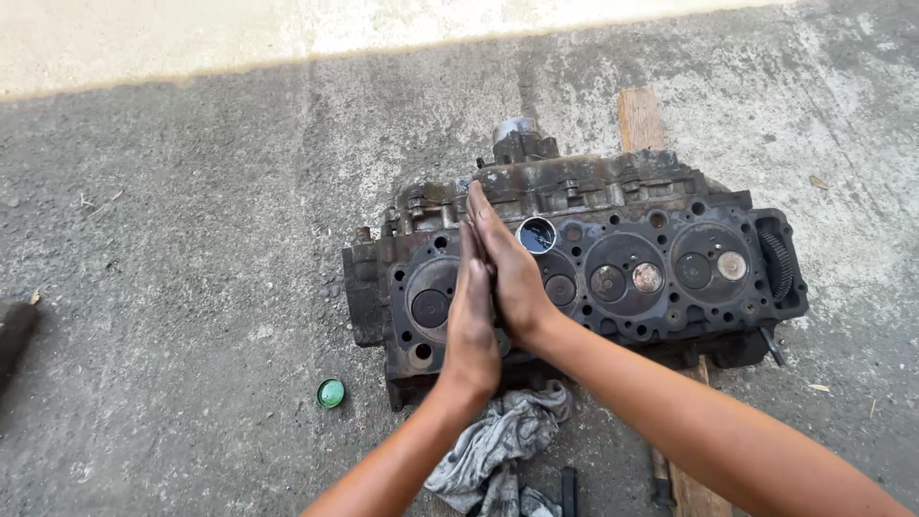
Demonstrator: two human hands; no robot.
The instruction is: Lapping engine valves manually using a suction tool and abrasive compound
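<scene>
My left hand and right hand were pressed flat, palm to palm, fingers straight, grasping nothing I could see, above the greasy cylinder head on the concrete floor. A grey rag lay beneath my wrists, a green cap nearby.

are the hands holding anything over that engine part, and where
It cannot be told. The left hand and right hand are pressed palm to palm above the cylinder head; anything between the palms is hidden.

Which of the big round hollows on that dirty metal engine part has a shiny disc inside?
On the cylinder head, the far right hollow holds the brightest pale disc. The hollow left of the hands shows only a dark one.
</scene>
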